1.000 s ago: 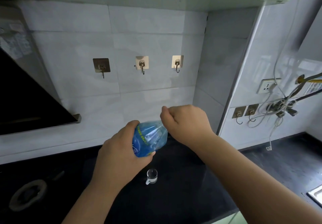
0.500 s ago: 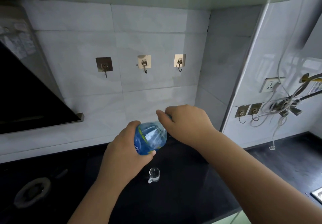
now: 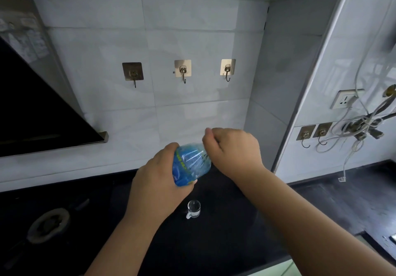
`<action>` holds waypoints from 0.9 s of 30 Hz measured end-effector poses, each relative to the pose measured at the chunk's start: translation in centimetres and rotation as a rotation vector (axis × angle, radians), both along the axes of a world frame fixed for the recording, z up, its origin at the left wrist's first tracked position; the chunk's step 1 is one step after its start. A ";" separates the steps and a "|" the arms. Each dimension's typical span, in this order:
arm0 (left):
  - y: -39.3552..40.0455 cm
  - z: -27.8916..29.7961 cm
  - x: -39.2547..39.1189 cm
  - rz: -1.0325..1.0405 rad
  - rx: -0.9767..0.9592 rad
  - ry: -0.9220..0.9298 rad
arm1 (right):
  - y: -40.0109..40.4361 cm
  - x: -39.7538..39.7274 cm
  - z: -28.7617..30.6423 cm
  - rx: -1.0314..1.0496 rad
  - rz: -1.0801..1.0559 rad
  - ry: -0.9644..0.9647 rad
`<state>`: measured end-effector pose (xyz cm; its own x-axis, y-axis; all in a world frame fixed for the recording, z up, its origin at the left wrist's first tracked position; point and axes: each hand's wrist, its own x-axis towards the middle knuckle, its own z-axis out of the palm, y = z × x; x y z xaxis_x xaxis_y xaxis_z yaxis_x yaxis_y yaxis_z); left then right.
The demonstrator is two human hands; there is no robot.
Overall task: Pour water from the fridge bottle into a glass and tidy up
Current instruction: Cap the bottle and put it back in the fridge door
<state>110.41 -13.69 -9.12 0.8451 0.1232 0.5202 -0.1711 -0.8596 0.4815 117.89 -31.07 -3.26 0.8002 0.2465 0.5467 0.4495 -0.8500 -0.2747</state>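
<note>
Bottle (image 3: 191,164): blue label, print unreadable; left hand (image 3: 158,181) grips body, right hand (image 3: 232,149) curled at neck, cap hidden.

A blue water bottle (image 3: 191,164) is gripped around its body by the left hand (image 3: 158,181), while its top end is covered by the curled fingers of the right hand (image 3: 232,151). A small clear glass (image 3: 194,208) is seen on the black countertop (image 3: 214,243) below both hands.
</note>
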 end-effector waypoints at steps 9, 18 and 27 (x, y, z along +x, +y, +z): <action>1.4 0.4 0.6 -0.028 -0.363 0.134 | -1.4 1.9 -1.6 0.467 0.373 0.731; 1.3 4.0 0.3 -0.064 -0.546 0.072 | -1.7 3.4 -5.7 0.743 0.996 1.130; -2.2 6.1 1.2 0.080 -0.604 -0.029 | -2.2 7.0 -4.7 0.639 1.068 1.089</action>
